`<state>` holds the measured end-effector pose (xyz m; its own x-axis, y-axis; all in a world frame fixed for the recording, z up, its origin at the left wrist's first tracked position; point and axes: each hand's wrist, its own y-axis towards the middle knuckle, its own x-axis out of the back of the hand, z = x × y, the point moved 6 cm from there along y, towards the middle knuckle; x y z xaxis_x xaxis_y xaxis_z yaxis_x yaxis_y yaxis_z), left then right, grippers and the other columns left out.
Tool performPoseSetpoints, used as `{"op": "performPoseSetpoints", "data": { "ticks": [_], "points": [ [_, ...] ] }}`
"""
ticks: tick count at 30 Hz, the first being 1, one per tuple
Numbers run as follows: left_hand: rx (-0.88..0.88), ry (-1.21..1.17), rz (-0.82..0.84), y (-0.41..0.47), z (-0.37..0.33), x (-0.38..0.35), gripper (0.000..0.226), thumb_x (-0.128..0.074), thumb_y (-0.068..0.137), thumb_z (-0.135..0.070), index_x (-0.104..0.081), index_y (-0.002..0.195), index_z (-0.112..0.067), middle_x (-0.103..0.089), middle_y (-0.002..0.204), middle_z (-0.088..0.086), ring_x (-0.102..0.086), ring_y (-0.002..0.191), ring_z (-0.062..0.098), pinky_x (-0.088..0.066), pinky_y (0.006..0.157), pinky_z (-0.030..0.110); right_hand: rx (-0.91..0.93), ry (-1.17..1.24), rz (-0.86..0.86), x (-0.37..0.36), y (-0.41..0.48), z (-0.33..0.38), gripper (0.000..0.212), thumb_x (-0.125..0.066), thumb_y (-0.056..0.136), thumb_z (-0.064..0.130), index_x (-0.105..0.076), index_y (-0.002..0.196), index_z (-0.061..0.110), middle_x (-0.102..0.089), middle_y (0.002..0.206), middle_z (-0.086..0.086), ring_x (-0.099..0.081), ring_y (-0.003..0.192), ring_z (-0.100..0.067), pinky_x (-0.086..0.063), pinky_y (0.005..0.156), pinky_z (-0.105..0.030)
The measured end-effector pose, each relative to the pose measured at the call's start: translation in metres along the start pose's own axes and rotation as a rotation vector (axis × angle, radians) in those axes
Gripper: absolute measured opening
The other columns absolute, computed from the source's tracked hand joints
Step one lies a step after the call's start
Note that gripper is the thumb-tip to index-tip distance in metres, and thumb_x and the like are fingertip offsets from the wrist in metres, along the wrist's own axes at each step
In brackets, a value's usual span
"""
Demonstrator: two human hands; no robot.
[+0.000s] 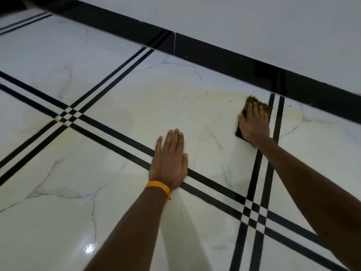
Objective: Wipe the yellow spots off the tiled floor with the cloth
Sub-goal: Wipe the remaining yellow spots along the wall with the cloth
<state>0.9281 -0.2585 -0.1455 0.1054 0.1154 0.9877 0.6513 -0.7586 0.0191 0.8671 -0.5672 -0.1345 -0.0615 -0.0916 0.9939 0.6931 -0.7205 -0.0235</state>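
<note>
My right hand (254, 124) lies flat on a dark, yellow-brown stained cloth (263, 106) and presses it to the white marble-look floor tile (121, 98), close to the black skirting. A faint yellowish smear (220, 94) spreads over the tile to the left of the cloth and behind it. Another pale yellow patch (291, 116) shows to the right of the double black stripes. My left hand (170, 159) rests flat on the floor with fingers together, an orange band on its wrist, holding nothing.
A black skirting board (214, 57) runs diagonally along the base of the white wall (254, 22) just beyond the cloth. Pairs of black stripes (68, 114) cross the glossy tiles and meet at two crossings.
</note>
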Motion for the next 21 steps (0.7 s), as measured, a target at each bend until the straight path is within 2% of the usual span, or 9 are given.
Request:
{"op": "performPoseSetpoints", "data": {
  "ticks": [2,6,9,11,14,16,17,20,21],
  "points": [
    [-0.01,0.005,-0.001,-0.001,0.0,-0.001,0.064,-0.017,0.101,-0.037,-0.004,0.156,-0.007,-0.003,0.165,0.011,-0.001,0.152,0.026,-0.008,0.123,0.049,0.068,0.007,-0.02,-0.002,0.002,0.051,0.074,-0.009,0.101,0.048,-0.018,0.158,0.002,-0.021,0.165,-0.021,-0.019,0.152,-0.037,-0.012,0.125,-0.051],
    [-0.014,0.022,-0.009,0.001,-0.001,0.0,0.066,-0.012,0.099,-0.038,-0.007,0.156,-0.007,-0.008,0.165,0.011,-0.005,0.152,0.025,-0.008,0.123,0.049,0.518,0.046,0.05,-0.018,-0.091,0.152,0.065,-0.018,0.106,0.043,-0.018,0.16,0.007,-0.016,0.168,-0.011,-0.01,0.156,-0.029,-0.006,0.127,-0.044],
    [-0.012,0.039,-0.012,0.0,0.0,0.002,0.067,-0.009,0.098,-0.04,-0.008,0.156,-0.006,-0.01,0.164,0.012,-0.008,0.152,0.026,-0.009,0.123,0.048,0.657,0.078,0.077,-0.014,-0.171,0.127,0.064,-0.018,0.106,0.046,-0.016,0.161,0.014,-0.01,0.169,-0.003,-0.002,0.157,-0.019,-0.002,0.127,-0.039],
    [-0.015,0.04,-0.002,-0.001,0.001,0.0,0.065,-0.015,0.1,-0.038,-0.007,0.156,-0.006,-0.008,0.165,0.011,-0.006,0.152,0.026,-0.009,0.123,0.048,0.549,0.058,0.029,-0.009,-0.175,0.069,0.065,-0.018,0.105,0.05,-0.014,0.162,0.018,-0.008,0.168,0.0,0.0,0.157,-0.018,-0.001,0.127,-0.038],
    [-0.025,0.044,-0.012,0.0,-0.001,0.0,0.064,-0.021,0.101,-0.036,-0.007,0.156,-0.005,-0.008,0.165,0.011,-0.007,0.152,0.026,-0.01,0.123,0.048,0.124,0.02,-0.02,0.004,-0.135,-0.021,0.075,-0.009,0.1,0.053,-0.017,0.161,0.01,-0.015,0.168,-0.01,-0.01,0.156,-0.028,-0.006,0.127,-0.044],
    [-0.023,0.047,-0.017,0.0,0.001,0.001,0.064,-0.024,0.101,-0.035,-0.011,0.156,-0.004,-0.012,0.164,0.012,-0.011,0.152,0.027,-0.013,0.122,0.049,0.009,0.033,0.005,0.007,-0.131,-0.025,0.082,-0.002,0.096,0.055,-0.015,0.16,0.006,-0.013,0.169,-0.014,-0.008,0.156,-0.031,-0.006,0.127,-0.047],
    [-0.029,0.04,-0.02,-0.001,-0.003,0.003,0.063,-0.026,0.101,-0.034,-0.014,0.155,-0.004,-0.014,0.163,0.013,-0.012,0.151,0.028,-0.014,0.122,0.05,0.08,0.027,0.011,0.007,-0.142,-0.013,0.082,-0.002,0.096,0.055,-0.014,0.16,0.006,-0.011,0.169,-0.013,-0.007,0.156,-0.03,-0.004,0.127,-0.047],
    [-0.043,0.019,0.046,-0.001,0.002,0.004,0.065,-0.029,0.102,-0.036,-0.013,0.155,-0.003,-0.012,0.164,0.014,-0.01,0.151,0.03,-0.012,0.122,0.05,0.584,-0.003,0.093,-0.012,-0.215,0.049,0.066,-0.015,0.106,0.049,-0.008,0.162,0.015,-0.004,0.169,-0.003,0.003,0.157,-0.021,0.004,0.127,-0.04],
    [-0.057,0.032,0.085,0.001,0.001,0.007,0.065,-0.029,0.102,-0.036,-0.01,0.156,-0.004,-0.008,0.164,0.014,-0.008,0.152,0.03,-0.012,0.122,0.049,0.684,-0.01,0.121,-0.011,-0.234,0.051,0.064,-0.018,0.107,0.049,-0.005,0.162,0.02,-0.001,0.169,0.002,0.008,0.157,-0.016,0.007,0.127,-0.037]
  ]
}}
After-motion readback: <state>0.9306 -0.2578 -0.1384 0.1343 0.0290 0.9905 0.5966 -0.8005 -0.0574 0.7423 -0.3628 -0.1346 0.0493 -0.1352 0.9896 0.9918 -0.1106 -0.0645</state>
